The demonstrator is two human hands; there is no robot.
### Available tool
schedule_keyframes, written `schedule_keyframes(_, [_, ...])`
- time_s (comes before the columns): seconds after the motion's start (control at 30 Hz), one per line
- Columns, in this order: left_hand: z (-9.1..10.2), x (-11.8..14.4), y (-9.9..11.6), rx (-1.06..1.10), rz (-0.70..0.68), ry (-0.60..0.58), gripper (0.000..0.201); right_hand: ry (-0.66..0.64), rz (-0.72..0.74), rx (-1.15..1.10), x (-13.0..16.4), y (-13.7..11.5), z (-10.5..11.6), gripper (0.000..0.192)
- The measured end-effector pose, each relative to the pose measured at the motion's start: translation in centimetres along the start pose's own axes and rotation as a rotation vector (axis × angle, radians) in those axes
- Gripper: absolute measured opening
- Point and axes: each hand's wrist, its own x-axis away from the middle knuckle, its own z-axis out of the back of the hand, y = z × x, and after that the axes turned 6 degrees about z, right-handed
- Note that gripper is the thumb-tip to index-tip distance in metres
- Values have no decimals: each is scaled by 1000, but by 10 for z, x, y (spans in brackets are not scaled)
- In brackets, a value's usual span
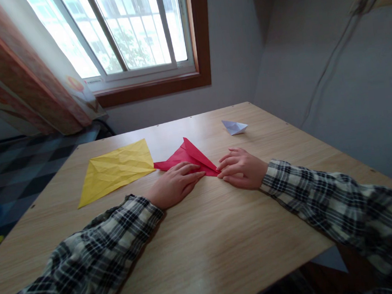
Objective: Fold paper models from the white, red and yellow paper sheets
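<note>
A partly folded sheet of red paper (pixel 183 154) lies on the wooden table, one flap standing up toward the back. My left hand (pixel 175 183) rests flat on its near edge, fingers stretched out and pointing right. At the paper's right corner, my right hand (pixel 241 168) pinches the folded edge between thumb and fingers. Left of the red paper lies a creased yellow sheet (pixel 122 168), its right corner touching or nearly touching the red one. My left palm and fingers hide part of the red paper's near side.
A small white paper boat (pixel 235 127) stands at the back right of the table (pixel 205 247). Behind the table are a window (pixel 126 33) and a patterned curtain (pixel 32 65). A pale sheet (pixel 330 260) shows below the table's front edge. A cable hangs on the right wall.
</note>
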Motion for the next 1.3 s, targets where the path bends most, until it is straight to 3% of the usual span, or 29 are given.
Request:
schedule_keyframes(0.27, [1, -1, 0, -23, 4, -46, 36, 66, -7, -9, -3, -4, 2, 19])
schedule_keyframes(1.07, [0, 1, -1, -27, 7, -38, 36, 68, 106, -42, -2, 1, 9, 23])
schedule_keyframes(1.3, [1, 1, 0, -19, 6, -35, 36, 154, 58, 17, 0, 6, 3, 22])
